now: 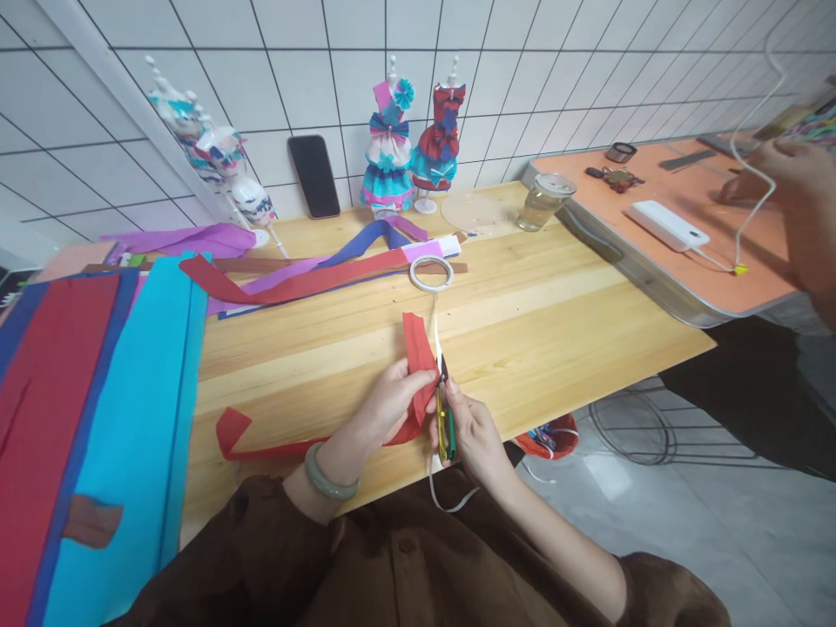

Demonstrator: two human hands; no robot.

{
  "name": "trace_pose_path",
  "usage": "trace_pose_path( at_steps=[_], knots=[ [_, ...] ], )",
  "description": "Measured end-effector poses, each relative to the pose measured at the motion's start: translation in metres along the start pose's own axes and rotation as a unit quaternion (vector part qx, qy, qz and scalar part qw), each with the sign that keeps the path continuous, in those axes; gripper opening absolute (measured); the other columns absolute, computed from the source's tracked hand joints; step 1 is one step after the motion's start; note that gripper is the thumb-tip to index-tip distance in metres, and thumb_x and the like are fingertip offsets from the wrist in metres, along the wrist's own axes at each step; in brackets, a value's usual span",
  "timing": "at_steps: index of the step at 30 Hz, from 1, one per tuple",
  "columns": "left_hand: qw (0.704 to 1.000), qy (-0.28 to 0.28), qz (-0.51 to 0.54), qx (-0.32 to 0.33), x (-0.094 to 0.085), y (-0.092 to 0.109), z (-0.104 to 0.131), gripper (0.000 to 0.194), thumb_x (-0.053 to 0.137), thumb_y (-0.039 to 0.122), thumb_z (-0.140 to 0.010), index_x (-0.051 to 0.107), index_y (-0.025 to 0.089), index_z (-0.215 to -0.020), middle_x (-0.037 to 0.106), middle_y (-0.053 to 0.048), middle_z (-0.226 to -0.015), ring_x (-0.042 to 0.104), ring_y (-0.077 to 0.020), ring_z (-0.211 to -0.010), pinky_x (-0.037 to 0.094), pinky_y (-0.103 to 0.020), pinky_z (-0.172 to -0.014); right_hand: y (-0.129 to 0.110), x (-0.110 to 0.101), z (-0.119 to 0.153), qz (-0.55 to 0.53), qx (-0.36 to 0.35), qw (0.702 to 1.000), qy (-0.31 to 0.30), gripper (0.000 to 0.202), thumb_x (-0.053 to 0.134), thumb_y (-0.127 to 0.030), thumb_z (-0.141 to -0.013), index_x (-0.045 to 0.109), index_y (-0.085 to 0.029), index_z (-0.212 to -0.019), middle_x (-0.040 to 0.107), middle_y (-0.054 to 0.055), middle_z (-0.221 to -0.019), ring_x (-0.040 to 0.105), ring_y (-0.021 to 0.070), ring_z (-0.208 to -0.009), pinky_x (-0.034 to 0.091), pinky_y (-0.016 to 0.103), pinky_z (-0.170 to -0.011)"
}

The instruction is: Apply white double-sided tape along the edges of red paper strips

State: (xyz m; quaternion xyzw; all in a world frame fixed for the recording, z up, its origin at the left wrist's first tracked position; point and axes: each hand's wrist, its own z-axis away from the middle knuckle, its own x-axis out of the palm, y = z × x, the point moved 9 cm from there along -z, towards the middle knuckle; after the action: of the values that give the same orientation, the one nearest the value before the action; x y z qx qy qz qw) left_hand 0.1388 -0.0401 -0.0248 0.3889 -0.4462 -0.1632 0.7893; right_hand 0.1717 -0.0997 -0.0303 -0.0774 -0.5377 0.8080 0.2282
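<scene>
My left hand [392,402], with a pale green bangle [330,479] at the wrist, is closed on a red crepe paper strip [418,340]. One end of the strip stands up past the fingers; the rest trails left along the table. My right hand [475,431] grips thread snips [446,435] with yellow and green handles. Their dark blades point away from me, beside the red strip and touching or very near a narrow white tape [437,324]. That tape runs from a white tape roll [431,273] toward my hands, and a loose length hangs below them.
Blue, red and turquoise paper sheets [140,392] cover the table's left side. Colored strips [313,274] lie behind. Dressed mini mannequins [387,157], a phone [314,177] and a lidded cup [545,202] stand along the wall. A co-worker's hand [793,174] is over the orange table [718,209].
</scene>
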Motion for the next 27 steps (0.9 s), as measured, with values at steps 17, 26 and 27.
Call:
trace_pose_path(
  at_steps=[17,26,27],
  knots=[
    [0.998,0.057,-0.008,0.011,-0.01,0.002,0.0,0.016,0.057,0.025,-0.072,0.05,0.014,-0.079,0.054,0.001,-0.058,0.051,-0.0097,-0.045,0.041,-0.021,-0.042,0.001,0.004,-0.003,-0.021,-0.016,1.0,0.011,0.049,0.033,-0.06,-0.081,0.051,-0.015,-0.076,0.05,-0.004,-0.036,0.04,0.0077,-0.024,0.031,0.016,-0.024],
    [0.997,0.077,-0.008,0.006,-0.013,0.001,0.0,0.013,0.057,0.022,-0.071,0.052,0.013,-0.079,0.055,0.0,-0.061,0.052,-0.0088,-0.05,0.041,-0.02,-0.047,0.003,0.004,0.0,-0.035,-0.015,0.999,0.027,0.05,0.033,-0.062,-0.08,0.051,-0.015,-0.073,0.049,-0.004,-0.036,0.04,0.0077,-0.024,0.031,0.017,-0.024],
    [0.997,0.08,-0.01,0.007,-0.013,0.002,0.0,0.013,0.057,0.022,-0.071,0.052,0.013,-0.079,0.056,0.0,-0.062,0.052,-0.009,-0.051,0.041,-0.02,-0.049,0.003,0.003,0.0,-0.034,-0.016,0.999,0.03,0.051,0.033,-0.062,-0.08,0.051,-0.015,-0.073,0.049,-0.004,-0.036,0.04,0.0077,-0.024,0.031,0.017,-0.024]
  ],
)
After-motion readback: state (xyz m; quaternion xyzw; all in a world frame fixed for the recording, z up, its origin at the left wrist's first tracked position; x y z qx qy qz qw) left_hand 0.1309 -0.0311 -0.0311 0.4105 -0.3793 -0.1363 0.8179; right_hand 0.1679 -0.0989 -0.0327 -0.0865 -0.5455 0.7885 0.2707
